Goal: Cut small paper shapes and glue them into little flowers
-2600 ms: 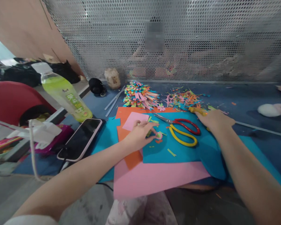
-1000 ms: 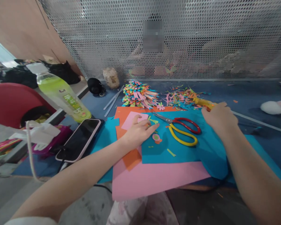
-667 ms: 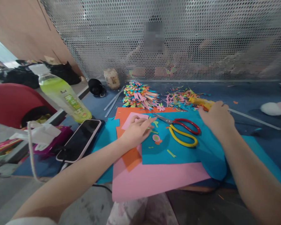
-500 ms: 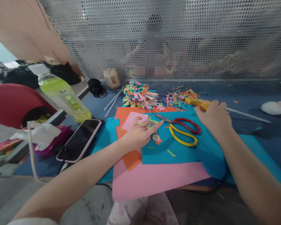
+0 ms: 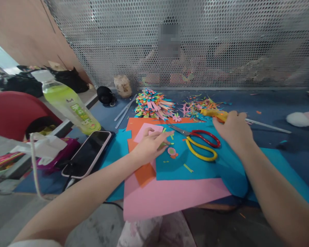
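Observation:
My right hand [image 5: 235, 132] grips a yellow hot glue gun [image 5: 213, 114], a clear glue stick [image 5: 269, 125] trailing from its back end. The glue gun's nozzle points left. My left hand [image 5: 150, 145] hovers over or rests on the paper sheets, fingers apart and partly curled; a greenish bit shows beneath them. Beside it lie a small pink-and-green paper flower [image 5: 171, 151] and green paper strips [image 5: 187, 167] on a blue sheet [image 5: 175, 171]. Scissors with one red and one yellow handle [image 5: 202, 152] lie to the right of the flower.
A colourful fringed paper piece [image 5: 153, 104] stands behind the sheets, with paper scraps [image 5: 195, 106] beside it. To the left are a phone [image 5: 89, 154], a drink bottle [image 5: 72, 103] and a tissue pack [image 5: 54, 151]. A perforated metal panel [image 5: 208, 44] closes the back.
My left hand has drawn back slightly to the left, away from the scissors, its fingers more curled. The glue gun in my right hand has shifted a little left.

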`<move>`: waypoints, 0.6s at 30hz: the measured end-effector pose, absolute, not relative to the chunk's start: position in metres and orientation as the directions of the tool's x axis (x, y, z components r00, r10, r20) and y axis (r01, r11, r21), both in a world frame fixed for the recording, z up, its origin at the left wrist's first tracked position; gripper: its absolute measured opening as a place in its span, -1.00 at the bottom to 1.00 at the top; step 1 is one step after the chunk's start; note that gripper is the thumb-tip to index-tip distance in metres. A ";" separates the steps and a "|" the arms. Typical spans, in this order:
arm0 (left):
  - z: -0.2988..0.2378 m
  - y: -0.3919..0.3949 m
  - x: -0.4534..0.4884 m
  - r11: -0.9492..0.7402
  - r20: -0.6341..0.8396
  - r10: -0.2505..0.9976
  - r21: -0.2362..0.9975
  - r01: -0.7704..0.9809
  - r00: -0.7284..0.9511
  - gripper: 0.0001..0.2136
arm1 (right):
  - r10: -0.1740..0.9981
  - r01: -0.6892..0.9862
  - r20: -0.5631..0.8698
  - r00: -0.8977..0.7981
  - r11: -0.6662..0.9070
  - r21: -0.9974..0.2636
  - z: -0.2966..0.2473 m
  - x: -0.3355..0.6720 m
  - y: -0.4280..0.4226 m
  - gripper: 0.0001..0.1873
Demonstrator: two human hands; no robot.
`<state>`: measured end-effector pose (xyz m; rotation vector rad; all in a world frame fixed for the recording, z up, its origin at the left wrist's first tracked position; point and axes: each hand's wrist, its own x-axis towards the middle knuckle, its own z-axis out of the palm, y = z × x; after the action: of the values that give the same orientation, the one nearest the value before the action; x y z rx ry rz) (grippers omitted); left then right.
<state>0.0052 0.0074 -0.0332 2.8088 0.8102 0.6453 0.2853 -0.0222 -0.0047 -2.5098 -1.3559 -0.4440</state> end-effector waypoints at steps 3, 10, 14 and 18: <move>-0.035 0.008 0.007 -0.854 0.328 0.521 0.194 0.483 0.788 -0.54 | 0.767 0.860 0.417 0.488 -0.504 -0.078 -0.007 0.282 -0.023 -0.48; -0.040 0.009 0.018 -0.890 0.300 0.449 0.073 0.450 0.841 -0.48 | 0.806 0.916 0.450 0.384 -0.392 -0.079 -0.009 0.271 -0.024 -0.45; -0.040 0.010 0.019 -0.890 0.254 0.446 0.032 0.454 0.858 -0.48 | 0.830 0.929 0.430 0.356 -0.364 -0.067 -0.009 0.264 -0.023 -0.43; -0.041 0.013 0.019 -0.897 0.288 0.442 0.121 0.426 0.849 -0.51 | 0.837 0.929 0.417 0.355 -0.365 -0.058 -0.010 0.262 -0.024 -0.43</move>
<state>0.0192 0.0133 -0.0410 2.9702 0.6975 0.4820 0.2621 -0.0238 -0.0103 -2.3365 -1.5705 -0.4633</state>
